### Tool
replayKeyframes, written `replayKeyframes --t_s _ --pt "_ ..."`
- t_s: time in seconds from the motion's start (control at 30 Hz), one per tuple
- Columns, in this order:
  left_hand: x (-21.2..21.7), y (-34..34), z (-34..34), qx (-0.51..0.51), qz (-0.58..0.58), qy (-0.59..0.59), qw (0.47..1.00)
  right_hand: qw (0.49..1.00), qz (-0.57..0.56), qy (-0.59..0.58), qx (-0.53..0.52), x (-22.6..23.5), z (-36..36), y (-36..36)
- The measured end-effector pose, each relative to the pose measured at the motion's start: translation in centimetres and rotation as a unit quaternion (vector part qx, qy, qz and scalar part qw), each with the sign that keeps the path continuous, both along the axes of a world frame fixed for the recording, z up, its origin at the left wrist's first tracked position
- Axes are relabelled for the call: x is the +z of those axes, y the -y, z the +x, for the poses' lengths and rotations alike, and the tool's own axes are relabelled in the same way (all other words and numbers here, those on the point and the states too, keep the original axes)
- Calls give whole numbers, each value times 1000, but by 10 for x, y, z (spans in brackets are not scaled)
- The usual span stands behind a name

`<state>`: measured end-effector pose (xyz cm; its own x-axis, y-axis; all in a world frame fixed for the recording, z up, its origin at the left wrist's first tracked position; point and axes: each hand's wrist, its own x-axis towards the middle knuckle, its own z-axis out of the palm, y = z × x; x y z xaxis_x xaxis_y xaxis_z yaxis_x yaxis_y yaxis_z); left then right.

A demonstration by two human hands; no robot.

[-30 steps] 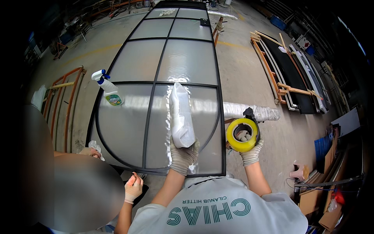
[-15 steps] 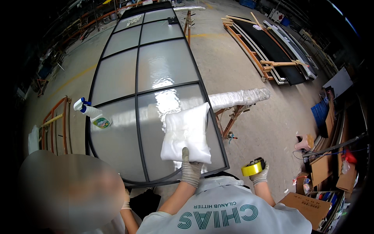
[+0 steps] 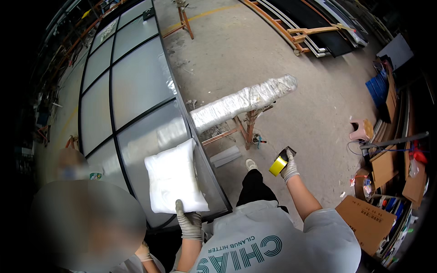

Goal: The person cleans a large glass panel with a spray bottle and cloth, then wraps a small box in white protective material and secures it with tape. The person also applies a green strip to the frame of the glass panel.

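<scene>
The person's left hand (image 3: pixel 189 223), in a grey knit glove, is clamped on the near edge of a white plastic bag (image 3: pixel 174 182), thumb on top and fingers underneath. The bag is flat and pillow-shaped, and it lies over the near right corner of a large glazed panel (image 3: pixel 136 91), a dark frame dividing frosted panes. The bag's right side reaches almost to the panel's right edge, and its near edge sits just inside the panel's near edge.

The right hand (image 3: pixel 288 166), gloved the same way, is held out well to the right of the panel, above the concrete floor (image 3: pixel 273 54). Its fingers are closed around a roll of yellow tape (image 3: pixel 277 166), seen edge on, with a small dark piece at the fingertips that is too small to make out. Below that hand the person's shoe (image 3: pixel 251 164) and dark trouser leg show on the floor.

Just beyond the panel's right edge a long roll wrapped in clear film (image 3: pixel 241 101) lies across an orange metal trestle (image 3: pixel 246 127). A second trestle (image 3: pixel 184 18) stands farther off, near the panel's right edge. Framed panels (image 3: pixel 314 27) lie on the floor at the far right, and cardboard boxes (image 3: pixel 364 218) and assorted clutter crowd the right side. A pink stool (image 3: pixel 362 129) stands near them.

At the lower left another person (image 3: pixel 86 227), blurred, stands close to the panel's near left corner, with a hand (image 3: pixel 144 251) showing beside the wearer's left forearm.
</scene>
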<state>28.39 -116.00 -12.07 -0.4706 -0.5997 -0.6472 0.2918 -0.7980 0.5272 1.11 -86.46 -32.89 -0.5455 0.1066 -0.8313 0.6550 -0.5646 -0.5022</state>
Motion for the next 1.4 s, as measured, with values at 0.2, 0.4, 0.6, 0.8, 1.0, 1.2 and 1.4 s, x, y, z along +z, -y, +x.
replayKeyframes --t_s 0.2,0.4,0.6,0.8,1.0,1.2,1.4 --pt "-23 -29 -38 127 -26 61 990 979 70 -88 173 -74 -163 -13" --pt "-23 -41 -62 176 -74 157 969 866 191 -97 452 -175 -350 -24" --pt "-45 -50 -69 217 -126 269 930 725 310 -233 569 -186 -367 86" --pt "-57 -42 -67 249 -143 303 909 637 371 -266 621 -198 -319 94" --pt "-71 -71 -45 310 -171 267 896 616 328 -266 665 -207 -311 46" --pt "-56 -66 -50 277 -192 328 883 729 271 -107 619 -232 -254 17" --pt "-56 -53 -41 225 -165 146 949 603 273 -152 734 -175 -91 19"
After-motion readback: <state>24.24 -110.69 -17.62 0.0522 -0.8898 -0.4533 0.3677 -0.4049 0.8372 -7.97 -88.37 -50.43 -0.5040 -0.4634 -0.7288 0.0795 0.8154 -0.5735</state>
